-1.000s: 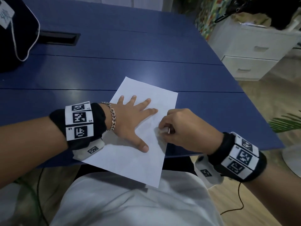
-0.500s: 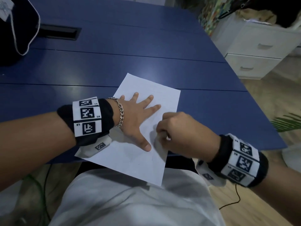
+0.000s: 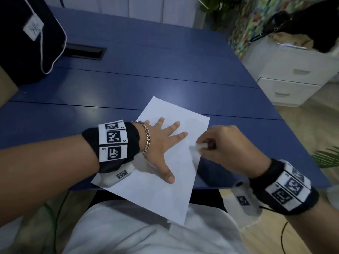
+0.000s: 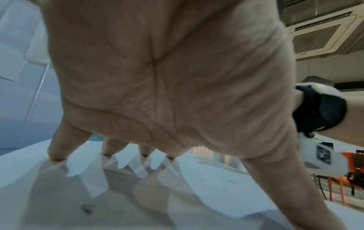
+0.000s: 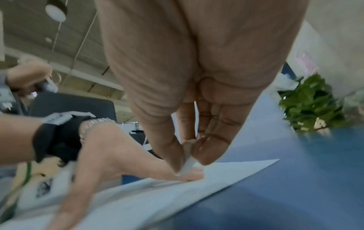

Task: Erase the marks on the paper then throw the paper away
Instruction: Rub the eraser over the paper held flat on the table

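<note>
A white sheet of paper (image 3: 176, 191) lies at the near edge of the blue table (image 3: 165, 74), its lower corner hanging over my lap. My left hand (image 3: 161, 143) lies flat on the sheet with fingers spread, pressing it down; its palm (image 4: 167, 77) fills the left wrist view above the paper (image 4: 197, 194). My right hand (image 3: 220, 145) pinches a small white eraser (image 3: 199, 146) just above the sheet's right side. In the right wrist view the eraser (image 5: 188, 161) sits between thumb and fingertips. Faint pencil marks (image 3: 177, 163) show below it, another mark (image 4: 86, 208) near the palm.
A dark bag (image 3: 27, 39) with a white cord stands at the table's far left, beside a black cable slot (image 3: 84, 52). White drawers (image 3: 293, 79) stand to the right of the table, with a green plant (image 5: 311, 105) nearby. Cables (image 3: 283, 235) run over the wooden floor.
My right hand with the eraser has slid up and to the right along the sheet's right side. The left hand stays flat on the paper.
</note>
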